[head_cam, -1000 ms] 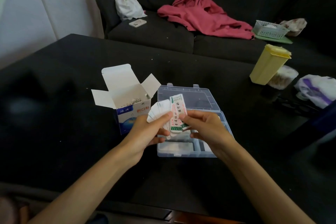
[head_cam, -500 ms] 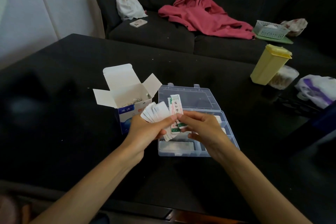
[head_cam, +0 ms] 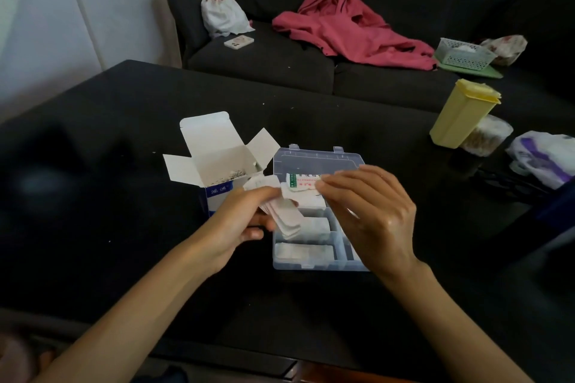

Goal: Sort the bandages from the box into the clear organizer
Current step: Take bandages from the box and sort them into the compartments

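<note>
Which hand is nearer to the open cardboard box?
Left. The left hand holds a bandage stack right beside the cardboard box; the right hand is farther off, over the clear organizer.

Home living room, dark sofa (head_cam: 280, 62), pink garment (head_cam: 351, 28), black table (head_cam: 109, 140)

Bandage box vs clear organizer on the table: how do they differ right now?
The bandage box is opaque white and blue cardboard; the clear organizer is see-through plastic. The box stands upright with its flaps spread open; the organizer lies flat with its hinged lid tipped back. The organizer is split into compartments with bandages in them; the box shows no dividers. Both are open on the black table.
</note>
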